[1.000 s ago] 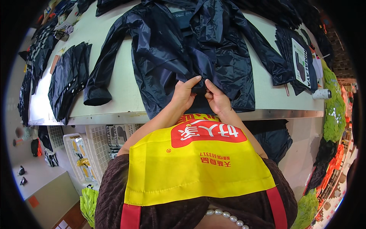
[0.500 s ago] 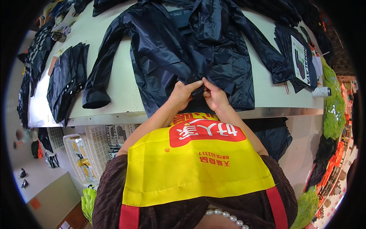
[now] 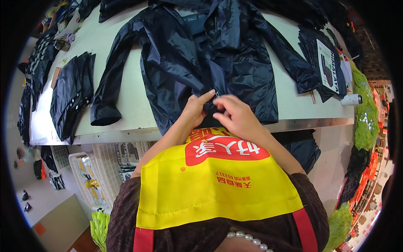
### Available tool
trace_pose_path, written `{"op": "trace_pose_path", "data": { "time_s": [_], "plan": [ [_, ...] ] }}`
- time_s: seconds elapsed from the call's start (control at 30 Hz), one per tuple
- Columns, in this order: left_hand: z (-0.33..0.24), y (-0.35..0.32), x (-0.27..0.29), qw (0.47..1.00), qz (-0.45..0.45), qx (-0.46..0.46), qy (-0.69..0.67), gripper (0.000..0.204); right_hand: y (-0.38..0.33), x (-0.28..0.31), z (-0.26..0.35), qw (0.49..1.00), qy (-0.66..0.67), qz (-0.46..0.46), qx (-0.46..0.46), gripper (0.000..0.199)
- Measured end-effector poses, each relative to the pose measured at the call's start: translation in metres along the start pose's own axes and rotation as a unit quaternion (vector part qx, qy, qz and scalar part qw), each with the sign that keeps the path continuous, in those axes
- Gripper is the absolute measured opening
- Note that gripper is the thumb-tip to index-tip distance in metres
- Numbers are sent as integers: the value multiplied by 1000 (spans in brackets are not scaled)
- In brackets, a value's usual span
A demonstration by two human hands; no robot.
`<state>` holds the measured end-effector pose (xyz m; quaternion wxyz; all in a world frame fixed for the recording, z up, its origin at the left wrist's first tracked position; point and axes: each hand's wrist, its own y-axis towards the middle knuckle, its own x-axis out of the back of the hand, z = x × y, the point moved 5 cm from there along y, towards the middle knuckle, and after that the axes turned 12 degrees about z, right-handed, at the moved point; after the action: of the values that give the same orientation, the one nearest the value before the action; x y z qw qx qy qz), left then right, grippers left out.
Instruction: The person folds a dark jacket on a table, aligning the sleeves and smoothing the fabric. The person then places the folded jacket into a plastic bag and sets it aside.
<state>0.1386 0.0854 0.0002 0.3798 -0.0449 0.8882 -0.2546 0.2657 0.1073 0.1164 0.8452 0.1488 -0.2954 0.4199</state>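
A dark navy jacket (image 3: 176,54) of shiny fabric lies spread on the worktable, its sleeves out to both sides and its lower hem toward me. My left hand (image 3: 194,110) is closed on the jacket's front edge at the hem, thumb on top. Just to its right is my right hand (image 3: 237,115), its fingers bent and the thumb apart from the forefinger. Nothing shows between them. The forefinger's tip is beside a small shiny piece, perhaps a zipper part (image 3: 217,95), on the front opening. Slight blur softens the right fingers.
Stacks of dark folded pieces (image 3: 72,94) lie left on the table (image 3: 130,84). Another dark stack (image 3: 331,67) with a printed card and a thread cone (image 3: 351,99) sits at the right edge. White baskets (image 3: 103,168) stand below left; bright green fabric (image 3: 365,111) hangs right.
My right hand has come away from the jacket's hem; its thumb and forefinger have parted and it has turned palm-down. My left hand stays at the hem. The view has shifted slightly.
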Motion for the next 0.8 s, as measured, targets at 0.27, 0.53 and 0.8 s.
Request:
{"op": "trace_pose_path", "data": {
  "time_s": [0.27,0.53,0.8],
  "plan": [
    [0,-6,5,994,-41,28,102,40,35,2,-21,948,-289,105,84,10],
    [-6,-39,-6,976,-14,21,215,68,123,67,-84,939,-239,-170,177,14],
    [-53,-45,71,913,-114,56,389,44,-8,197,-349,836,-411,-43,-361,31]
  ]
}}
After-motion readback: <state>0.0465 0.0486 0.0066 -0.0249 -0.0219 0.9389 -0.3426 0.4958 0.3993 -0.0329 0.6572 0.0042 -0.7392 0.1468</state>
